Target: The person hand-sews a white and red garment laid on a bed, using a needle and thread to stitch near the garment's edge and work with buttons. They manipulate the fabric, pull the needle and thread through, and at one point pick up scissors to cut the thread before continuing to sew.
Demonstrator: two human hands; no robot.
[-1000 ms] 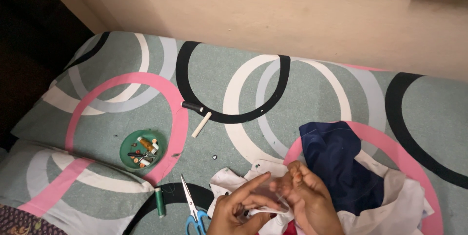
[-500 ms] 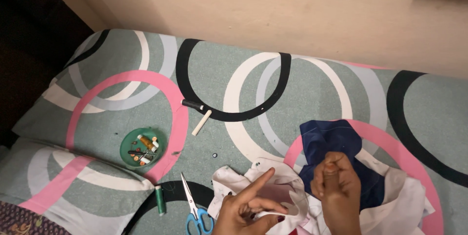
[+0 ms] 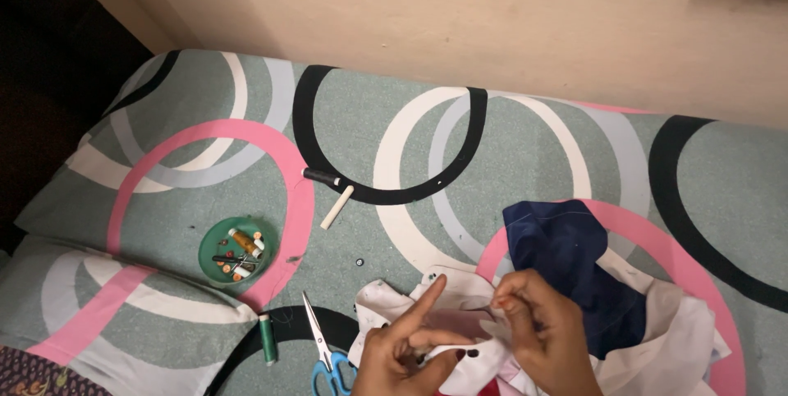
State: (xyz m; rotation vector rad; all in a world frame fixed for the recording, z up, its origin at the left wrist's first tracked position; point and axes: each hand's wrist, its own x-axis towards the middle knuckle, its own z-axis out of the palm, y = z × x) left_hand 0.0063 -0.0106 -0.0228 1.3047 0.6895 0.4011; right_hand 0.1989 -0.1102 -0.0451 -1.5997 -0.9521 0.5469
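Note:
My left hand (image 3: 408, 346) grips a fold of a white garment (image 3: 460, 338) that lies bunched on the bed, its index finger raised and pointing up. My right hand (image 3: 542, 326) is pinched shut just above the same cloth, thumb and fingertips together as if on a needle or thread too small to make out. A dark blue part of the garment (image 3: 574, 265) lies behind my right hand. Blue-handled scissors (image 3: 324, 352) rest on the bed just left of my left hand.
A green round dish (image 3: 236, 250) holds thread spools and small bits. A green thread spool (image 3: 268, 338), a black spool (image 3: 321, 176), a white chalk stick (image 3: 336, 206) and a small dark button (image 3: 359, 262) lie on the circle-patterned bedsheet (image 3: 533, 141). A beige wall (image 3: 460, 18) runs behind.
My right hand rose away from the cloth, then came back down to it beside my left hand. My left hand kept hold of the white cloth with its finger raised.

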